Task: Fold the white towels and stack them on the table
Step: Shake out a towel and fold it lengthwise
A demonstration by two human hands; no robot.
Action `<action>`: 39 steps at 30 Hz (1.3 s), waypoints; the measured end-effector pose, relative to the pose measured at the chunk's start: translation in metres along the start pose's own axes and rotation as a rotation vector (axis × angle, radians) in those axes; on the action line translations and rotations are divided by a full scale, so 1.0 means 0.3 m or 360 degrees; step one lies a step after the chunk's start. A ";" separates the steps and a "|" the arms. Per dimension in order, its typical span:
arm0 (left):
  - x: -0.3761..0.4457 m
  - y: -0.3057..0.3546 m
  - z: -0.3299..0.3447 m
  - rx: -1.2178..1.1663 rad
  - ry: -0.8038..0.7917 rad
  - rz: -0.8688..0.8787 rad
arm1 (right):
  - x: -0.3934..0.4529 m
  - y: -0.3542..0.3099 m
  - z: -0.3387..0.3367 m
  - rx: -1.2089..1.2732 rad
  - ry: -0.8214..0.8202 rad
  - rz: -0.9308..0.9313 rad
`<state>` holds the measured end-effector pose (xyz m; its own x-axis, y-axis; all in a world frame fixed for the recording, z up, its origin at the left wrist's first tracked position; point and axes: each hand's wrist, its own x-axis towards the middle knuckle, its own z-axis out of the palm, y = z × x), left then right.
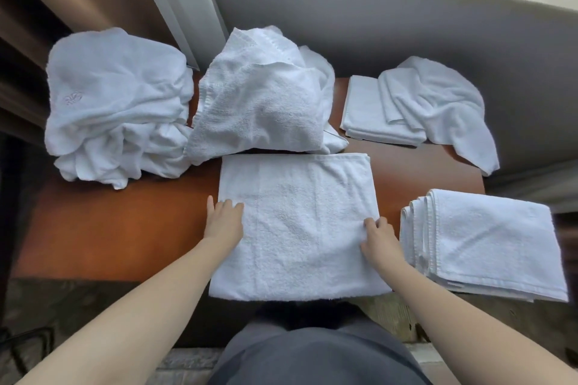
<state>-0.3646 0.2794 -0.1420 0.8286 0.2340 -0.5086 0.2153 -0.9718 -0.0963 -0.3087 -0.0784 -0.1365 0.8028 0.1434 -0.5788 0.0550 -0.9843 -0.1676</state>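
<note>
A white towel (297, 225) lies flat on the brown table (119, 228) right in front of me, its near edge hanging over the table's front. My left hand (223, 219) rests on the towel's left edge with fingers laid flat. My right hand (380, 236) pinches the towel's right edge with curled fingers. A stack of folded white towels (488, 244) sits at the near right. Two heaps of crumpled white towels lie at the back: the left heap (119, 106) and the middle heap (262, 97).
At the back right, a smaller folded pile (366, 109) lies under a loose towel (444, 106) that drapes off the table's edge. A grey wall and window sill run behind the table; curtains hang at the back left. Bare tabletop shows at the near left.
</note>
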 end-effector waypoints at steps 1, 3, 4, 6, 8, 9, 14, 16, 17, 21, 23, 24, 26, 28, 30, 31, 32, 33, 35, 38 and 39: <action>0.000 0.028 -0.006 -0.0011 0.0110 0.0054 | -0.023 0.003 0.012 0.0030 0.0032 0.0075; 0.013 0.094 -0.024 -0.0100 0.0235 0.0199 | -0.074 0.014 0.037 0.0075 0.0041 0.0166; 0.028 0.134 -0.040 -0.0182 0.0260 0.0282 | -0.098 0.021 0.050 0.0073 0.0030 0.0196; 0.067 0.226 -0.085 -0.0357 0.0241 0.0450 | -0.140 0.038 0.070 0.0068 0.0005 0.0290; 0.109 0.328 -0.133 -0.0476 0.0129 0.0629 | -0.168 0.054 0.089 0.0146 -0.0002 0.0406; 0.129 0.380 -0.154 -0.0492 0.0056 0.0712 | -0.177 0.063 0.099 0.0214 0.0000 0.0451; 0.229 0.613 -0.244 -0.0473 -0.0084 0.0893 | -0.175 0.109 0.141 0.0554 -0.0105 0.0570; 0.279 0.691 -0.276 -0.0536 -0.0051 0.0859 | -0.163 0.119 0.149 0.0597 -0.0139 0.0553; 0.306 0.727 -0.290 -0.0558 -0.0029 0.0831 | -0.159 0.120 0.150 0.0613 -0.0153 0.0545; 0.412 0.832 -0.325 -0.0450 -0.0026 0.0766 | -0.165 0.122 0.153 0.0625 -0.0105 0.0526; 0.450 0.868 -0.325 -0.0335 0.0040 0.0718 | -0.178 0.135 0.158 0.0685 -0.0059 0.0517; 0.463 0.884 -0.323 -0.0282 0.0082 0.0683 | -0.185 0.145 0.160 0.0759 -0.0039 0.0527; 0.483 0.908 -0.323 -0.0225 0.0095 0.0616 | -0.202 0.166 0.155 0.0915 -0.0020 0.0561; 0.504 0.919 -0.328 -0.0226 0.0055 0.0603 | -0.217 0.179 0.149 0.0967 -0.0047 0.0550; 0.520 0.922 -0.346 -0.0337 -0.0002 0.0679 | -0.229 0.180 0.148 0.0965 -0.0067 0.0511; 0.528 0.921 -0.358 -0.0366 -0.0034 0.0730 | -0.238 0.177 0.147 0.0973 -0.0064 0.0492; 0.529 0.923 -0.377 -0.0368 -0.0041 0.0777 | -0.246 0.174 0.142 0.0983 -0.0055 0.0478; 0.530 0.927 -0.395 -0.0357 -0.0042 0.0814 | -0.255 0.173 0.135 0.0983 -0.0036 0.0463; 0.524 0.939 -0.443 -0.0425 -0.0019 0.0826 | -0.274 0.169 0.107 0.0957 0.0012 0.0414; 0.509 0.959 -0.538 -0.0563 0.0018 0.0879 | -0.307 0.162 0.045 0.0905 0.0119 0.0319; 0.501 0.966 -0.570 -0.0612 0.0016 0.0912 | -0.319 0.165 0.024 0.0903 0.0165 0.0297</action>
<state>-0.0893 0.0379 -0.1001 0.8708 -0.3112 -0.3805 -0.0914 -0.8632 0.4966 -0.3870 -0.1401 -0.0952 0.8235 -0.0652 -0.5635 -0.3948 -0.7792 -0.4868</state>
